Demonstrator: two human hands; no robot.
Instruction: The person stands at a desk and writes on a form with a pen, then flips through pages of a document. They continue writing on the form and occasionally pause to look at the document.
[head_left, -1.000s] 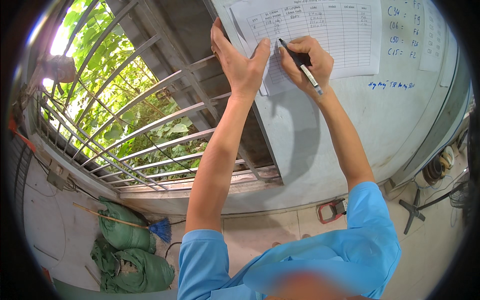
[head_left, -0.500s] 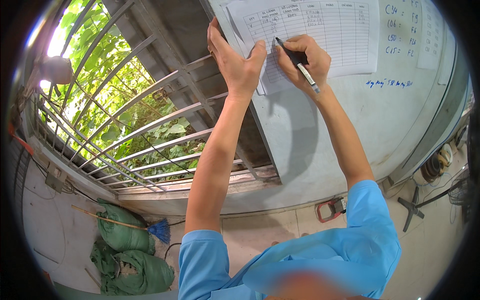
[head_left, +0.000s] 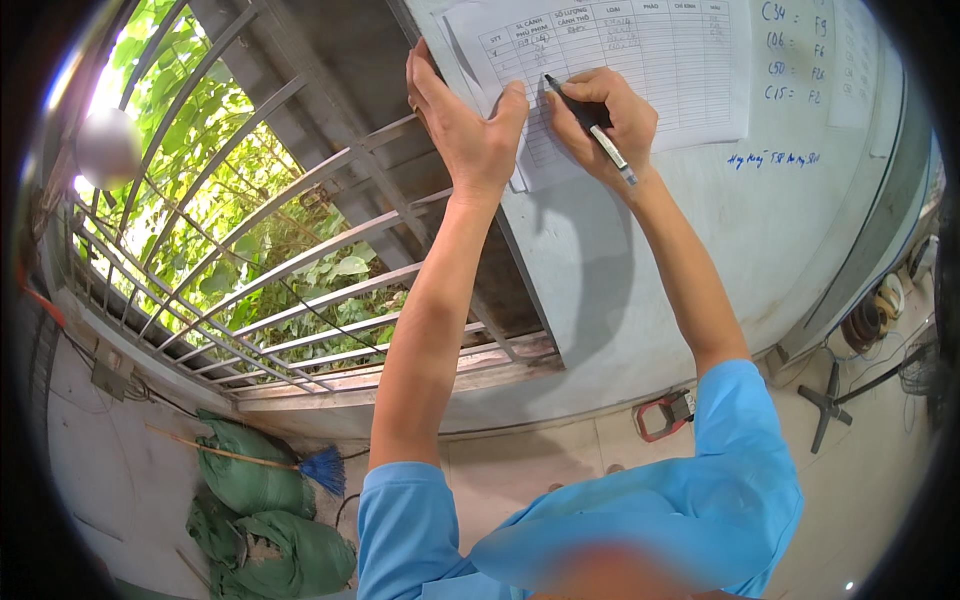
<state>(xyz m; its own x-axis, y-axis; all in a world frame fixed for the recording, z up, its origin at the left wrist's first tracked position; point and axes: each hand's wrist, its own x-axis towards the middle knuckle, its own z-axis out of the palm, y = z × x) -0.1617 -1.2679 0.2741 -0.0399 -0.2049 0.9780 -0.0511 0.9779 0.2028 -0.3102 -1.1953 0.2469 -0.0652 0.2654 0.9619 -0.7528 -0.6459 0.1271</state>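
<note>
A white printed form (head_left: 690,95), ruled as a table with some handwriting in its upper rows, is fixed to the pale wall at the top. My right hand (head_left: 625,115) grips a black pen with a white label (head_left: 609,148), its tip at the paper in the form's left part. Beside the form's left edge, my left hand (head_left: 465,140) is open, thumb apart from the fingers. Its fingers lie along the wall's edge by the window opening, and the thumb is at the paper.
Window bars (head_left: 330,245) stand at left, with greenery behind. Green sacks (head_left: 255,475) and a blue-bristled broom (head_left: 322,470) lie on the floor at lower left. A red-and-black device (head_left: 660,418) is by the wall's foot; a stand (head_left: 826,405) and coiled material (head_left: 865,325) are at right.
The view has shifted slightly, so the form appears a little higher and to the left. The pen tip stays near the same part of the form; both hands keep their poses.
</note>
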